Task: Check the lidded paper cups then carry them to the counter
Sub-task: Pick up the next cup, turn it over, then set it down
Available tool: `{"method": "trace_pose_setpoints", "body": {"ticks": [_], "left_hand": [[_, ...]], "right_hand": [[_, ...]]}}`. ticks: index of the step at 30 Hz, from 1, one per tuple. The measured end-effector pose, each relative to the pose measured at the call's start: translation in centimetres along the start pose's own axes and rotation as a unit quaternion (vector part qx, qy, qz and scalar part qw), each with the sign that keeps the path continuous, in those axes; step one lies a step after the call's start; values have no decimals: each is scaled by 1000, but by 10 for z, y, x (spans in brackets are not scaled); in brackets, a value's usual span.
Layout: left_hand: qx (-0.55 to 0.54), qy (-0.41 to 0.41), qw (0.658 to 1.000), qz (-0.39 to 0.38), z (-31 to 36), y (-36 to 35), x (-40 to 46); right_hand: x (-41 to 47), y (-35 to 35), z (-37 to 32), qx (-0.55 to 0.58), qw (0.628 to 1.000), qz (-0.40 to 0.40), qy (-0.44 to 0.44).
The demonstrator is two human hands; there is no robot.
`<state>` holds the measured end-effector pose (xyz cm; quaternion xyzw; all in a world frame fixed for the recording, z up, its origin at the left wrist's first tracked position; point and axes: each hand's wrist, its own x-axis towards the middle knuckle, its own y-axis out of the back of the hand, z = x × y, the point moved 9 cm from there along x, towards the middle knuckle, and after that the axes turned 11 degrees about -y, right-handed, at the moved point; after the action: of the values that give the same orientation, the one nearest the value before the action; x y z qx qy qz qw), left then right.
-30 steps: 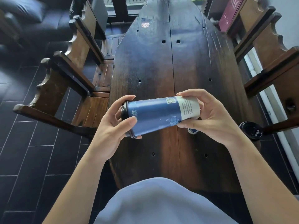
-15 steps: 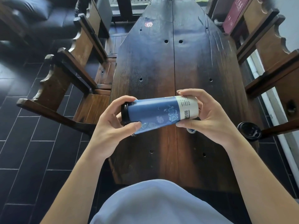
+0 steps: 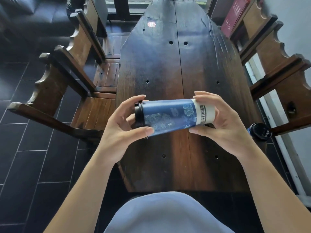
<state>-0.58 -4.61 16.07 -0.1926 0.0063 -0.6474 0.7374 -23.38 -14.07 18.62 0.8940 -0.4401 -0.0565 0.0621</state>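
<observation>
Round sticker (image 3: 151, 24) at the far end of the tabletop (image 3: 168, 64): a white numeral "6" on red is made out.

White band at the base end of the blue paper cup (image 3: 175, 117): a line of bold dark print is seen running across it; characters too blurred to be read.

Red box (image 3: 233, 15) at upper right: pale vertical lettering is noted, not legible.

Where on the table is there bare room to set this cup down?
The wooden table is bare from beyond the held cup up to the round sticker near its far end. More bare wood lies between the hands and the near edge. The only crowding is at the right edge, where a second lidded cup stands.
</observation>
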Motion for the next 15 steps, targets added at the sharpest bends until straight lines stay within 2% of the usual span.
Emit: {"method": "trace_pose_setpoints", "body": {"ticks": [4, 10, 15], "left_hand": [[-13, 21, 1000, 4, -6, 7, -7], [-10, -52, 995, -79, 15, -1, -7], [11, -35, 999, -36, 10, -13, -2]], "right_hand": [[-4, -9, -5, -35, 999, 14, 23], [-9, -9, 6, 20, 1000, 9, -18], [-14, 9, 3, 33, 999, 4, -12]]}}
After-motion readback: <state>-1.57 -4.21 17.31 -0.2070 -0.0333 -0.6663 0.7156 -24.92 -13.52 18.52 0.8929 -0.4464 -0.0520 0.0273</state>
